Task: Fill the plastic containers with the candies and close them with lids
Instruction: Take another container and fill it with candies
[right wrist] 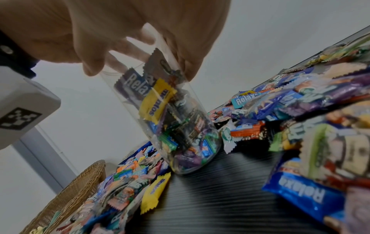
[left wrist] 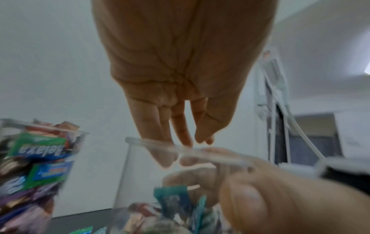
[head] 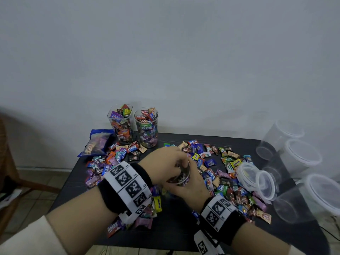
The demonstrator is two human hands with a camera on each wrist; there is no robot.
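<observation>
step: filling clear container (head: 179,176), counter (head: 176,229) centre, partly full | right hand (head: 185,188) wraps its rim | left hand (head: 165,161) fingers straight over mouth, holding nothing seen | advice: keep container steadied, release candies inside rim | loose candies (head: 226,181) at 3 o'clock; lids (head: 257,181) beyond

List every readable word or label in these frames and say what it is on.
"Relaxa": blue wrapper lying on the table.
"Relaxa", mirrored: green wrapper in a filled container.
"mentos", partly hidden: yellow wrapper inside the held container.
Other wrappers: too blurred.
Wristband squares: coded patterns, not text.
</observation>
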